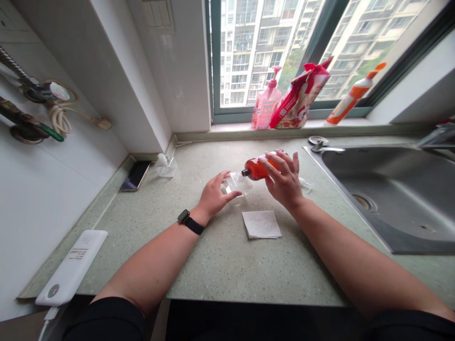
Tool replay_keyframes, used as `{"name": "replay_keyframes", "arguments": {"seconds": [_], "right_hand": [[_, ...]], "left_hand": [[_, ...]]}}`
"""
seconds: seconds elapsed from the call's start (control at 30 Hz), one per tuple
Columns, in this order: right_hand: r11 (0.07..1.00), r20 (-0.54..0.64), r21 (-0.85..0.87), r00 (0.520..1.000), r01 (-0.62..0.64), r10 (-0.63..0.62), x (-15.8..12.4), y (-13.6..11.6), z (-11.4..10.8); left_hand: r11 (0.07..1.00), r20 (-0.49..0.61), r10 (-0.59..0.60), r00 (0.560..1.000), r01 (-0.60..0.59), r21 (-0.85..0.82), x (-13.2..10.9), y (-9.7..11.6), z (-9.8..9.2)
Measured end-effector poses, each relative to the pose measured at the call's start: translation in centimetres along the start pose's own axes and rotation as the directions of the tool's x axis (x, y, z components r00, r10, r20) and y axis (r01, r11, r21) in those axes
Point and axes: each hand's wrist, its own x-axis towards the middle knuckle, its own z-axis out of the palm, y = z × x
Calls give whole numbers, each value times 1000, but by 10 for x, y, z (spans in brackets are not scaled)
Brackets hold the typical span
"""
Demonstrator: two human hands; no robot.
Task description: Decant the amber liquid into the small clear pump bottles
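The red bottle (253, 169) tilts in my right hand (285, 183), its neck at the clear container (237, 183) my left hand (215, 192) grips over the bench (213, 265). I take this as pouring, which calls for a steady angle. A folded tissue (262, 224) lies nearer me, out of the way; a pump bottle (166, 168) stands left, the sink (387, 189) right.

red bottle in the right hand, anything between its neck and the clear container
Nothing visible: the red bottle, tilted in the right hand, has its neck at the clear container in the left hand.
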Motion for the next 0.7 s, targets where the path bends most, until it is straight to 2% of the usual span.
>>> {"name": "replay_keyframes", "arguments": {"seconds": [0.7], "right_hand": [[999,3,38,1000,-20,20,1,-1,-2]], "left_hand": [[1000,3,3,1000,-3,11,0,2,0]]}}
